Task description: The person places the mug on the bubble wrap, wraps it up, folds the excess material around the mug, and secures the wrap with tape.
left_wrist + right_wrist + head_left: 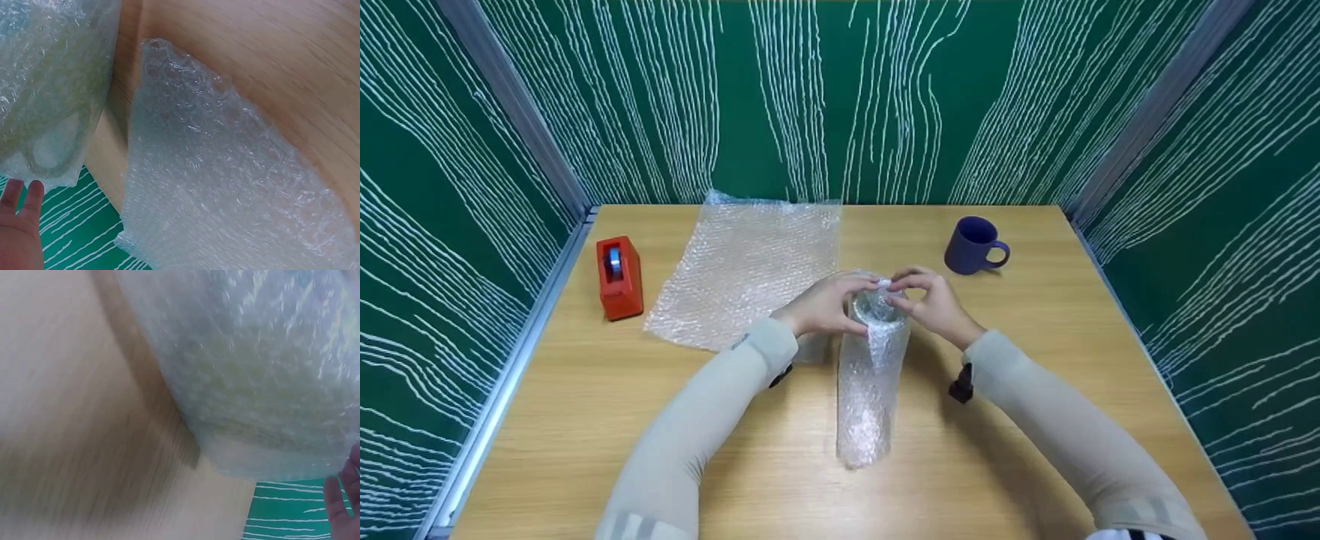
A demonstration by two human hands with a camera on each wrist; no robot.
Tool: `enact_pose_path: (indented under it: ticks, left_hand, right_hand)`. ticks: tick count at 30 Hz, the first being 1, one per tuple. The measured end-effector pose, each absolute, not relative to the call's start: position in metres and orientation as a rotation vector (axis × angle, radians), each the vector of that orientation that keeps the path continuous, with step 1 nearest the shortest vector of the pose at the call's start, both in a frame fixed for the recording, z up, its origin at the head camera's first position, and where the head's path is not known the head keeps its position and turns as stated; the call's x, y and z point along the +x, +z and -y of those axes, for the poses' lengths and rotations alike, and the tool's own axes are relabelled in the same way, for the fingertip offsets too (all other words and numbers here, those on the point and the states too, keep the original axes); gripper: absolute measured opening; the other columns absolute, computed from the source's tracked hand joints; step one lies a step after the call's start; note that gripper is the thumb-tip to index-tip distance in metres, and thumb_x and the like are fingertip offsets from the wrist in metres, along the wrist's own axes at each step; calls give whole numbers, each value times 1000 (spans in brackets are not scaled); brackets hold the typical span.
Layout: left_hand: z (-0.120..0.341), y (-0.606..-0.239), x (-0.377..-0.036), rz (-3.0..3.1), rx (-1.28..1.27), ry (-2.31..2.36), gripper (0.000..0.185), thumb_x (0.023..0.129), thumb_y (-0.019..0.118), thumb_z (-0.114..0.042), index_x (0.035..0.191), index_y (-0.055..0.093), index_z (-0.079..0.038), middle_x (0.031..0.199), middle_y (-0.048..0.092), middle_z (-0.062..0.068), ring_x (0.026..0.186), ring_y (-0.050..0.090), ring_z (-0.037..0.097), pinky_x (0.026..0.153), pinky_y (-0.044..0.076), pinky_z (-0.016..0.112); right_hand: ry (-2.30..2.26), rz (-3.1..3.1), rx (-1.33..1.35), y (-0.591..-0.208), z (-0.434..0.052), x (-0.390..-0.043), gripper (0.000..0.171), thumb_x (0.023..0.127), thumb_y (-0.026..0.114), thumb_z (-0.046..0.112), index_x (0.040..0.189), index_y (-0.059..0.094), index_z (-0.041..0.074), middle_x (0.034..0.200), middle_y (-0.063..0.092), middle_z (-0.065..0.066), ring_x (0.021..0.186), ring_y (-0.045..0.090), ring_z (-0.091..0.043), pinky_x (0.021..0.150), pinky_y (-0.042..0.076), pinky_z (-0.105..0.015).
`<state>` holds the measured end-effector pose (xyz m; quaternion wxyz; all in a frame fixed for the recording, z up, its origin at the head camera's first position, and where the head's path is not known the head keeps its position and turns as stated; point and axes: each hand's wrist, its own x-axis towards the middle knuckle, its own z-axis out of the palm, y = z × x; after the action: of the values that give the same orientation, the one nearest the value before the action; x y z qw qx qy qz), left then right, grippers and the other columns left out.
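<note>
A tall bundle [870,375] wrapped in clear bubble wrap stands upright on the pale wood-grain tabletop [1035,450], near its middle and close to the person. The wrap is soft and crinkled, studded with small air pockets, and forms a rough cylinder; something glassy and round shows through at its top, though what it is cannot be told. The left hand [821,306] and the right hand [934,304] meet at that top, each grip closed in a pinch on the loose edge of the wrap, fingers curled inward over the opening. Both arms wear smooth beige sleeves.

Behind the left hand a flat sheet of bubble wrap [750,270] lies on the tabletop, just beside the bundle; its near corner is hidden by the left wrist. At the far left stands a boxy red tape dispenser [619,277], well apart. At the far right sits a dark blue mug [973,245], glossy, handle turned right. Green walls with thin white wavy lines enclose the tabletop on three sides.

Count: one bundle, one loose sheet, one dispenser, one mug, two hands
</note>
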<state>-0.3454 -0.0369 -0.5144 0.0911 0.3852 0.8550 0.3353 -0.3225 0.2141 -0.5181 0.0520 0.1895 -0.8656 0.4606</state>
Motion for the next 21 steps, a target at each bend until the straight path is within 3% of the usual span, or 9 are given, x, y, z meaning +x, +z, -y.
enact_pose_path:
  ticks: [4, 13, 21]
  left_hand:
    - [37, -516, -344, -2543, 1126, 1003, 83, 86, 93, -30, 158, 57, -13, 169, 50, 2, 160, 42, 26, 134, 31, 44]
    - [37, -520, -341, -2577, 1120, 1010, 83, 85, 94, -32, 157, 58, -13, 168, 51, 3, 159, 43, 26, 133, 32, 42]
    - [33, -522, -340, -2618, 1167, 1034, 79, 86, 93, -34, 154, 61, -10, 164, 55, 7, 156, 47, 27, 132, 36, 41]
  right_hand:
    - [1348, 2647, 679, -516, -218, -309, 14, 92, 87, 10, 104, 85, 4, 120, 75, -16, 122, 63, -37, 114, 48, -60]
    - [1285, 2724, 900, -521, -220, -293, 28, 87, 94, 21, 112, 86, 12, 119, 79, -8, 123, 59, -31, 112, 48, -58]
    - [1333, 2653, 814, -524, -215, -288, 10, 93, 87, 15, 101, 86, 9, 103, 79, -6, 105, 62, -21, 95, 50, -37]
